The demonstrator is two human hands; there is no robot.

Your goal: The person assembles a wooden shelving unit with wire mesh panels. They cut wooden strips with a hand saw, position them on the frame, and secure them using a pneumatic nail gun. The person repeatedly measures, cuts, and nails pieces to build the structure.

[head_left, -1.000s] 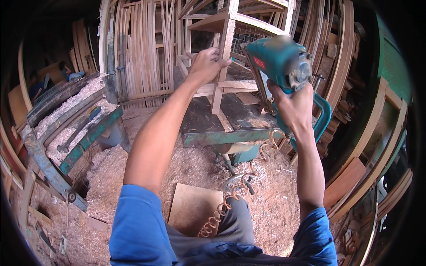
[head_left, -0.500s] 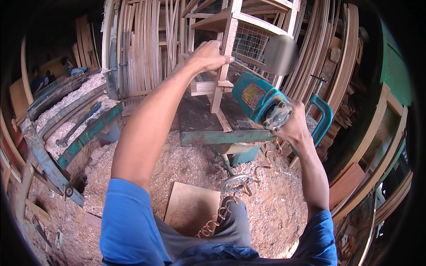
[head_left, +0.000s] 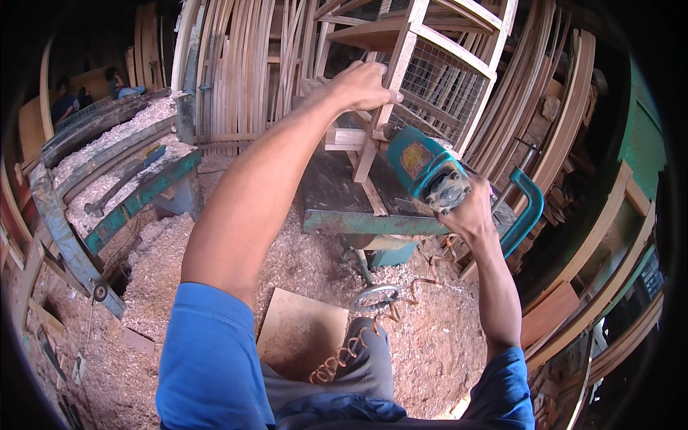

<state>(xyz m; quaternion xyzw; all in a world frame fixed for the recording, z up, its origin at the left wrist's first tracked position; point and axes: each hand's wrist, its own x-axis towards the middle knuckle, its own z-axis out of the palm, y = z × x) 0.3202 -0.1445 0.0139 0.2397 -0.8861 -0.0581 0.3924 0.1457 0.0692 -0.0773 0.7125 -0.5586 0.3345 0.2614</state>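
My right hand (head_left: 469, 211) is wrapped round the handle of a teal nail gun (head_left: 416, 161). The gun's nose is at the lower part of an upright wooden leg (head_left: 367, 154), beside a short rail; whether it touches cannot be seen. That leg belongs to a tall wooden frame (head_left: 444, 44) with wire mesh panels, tilted on a dark metal machine table (head_left: 326, 193). My left hand (head_left: 360, 87) is closed round the same leg, higher up, its fingers partly hidden behind the wood.
An orange coiled air hose (head_left: 347, 352) runs near my leg. A teal clamp (head_left: 527, 211) stands right of the gun. Shavings cover the floor, with a square board (head_left: 301, 330). Left is a shaving-covered machine (head_left: 122, 179); long planks (head_left: 233, 64) lean behind. People sit far left.
The view has shifted, so the frame and table appear slightly farther right and lower. The nail gun is turned a little, its nose now showing at the leg. Both hands keep their grips.
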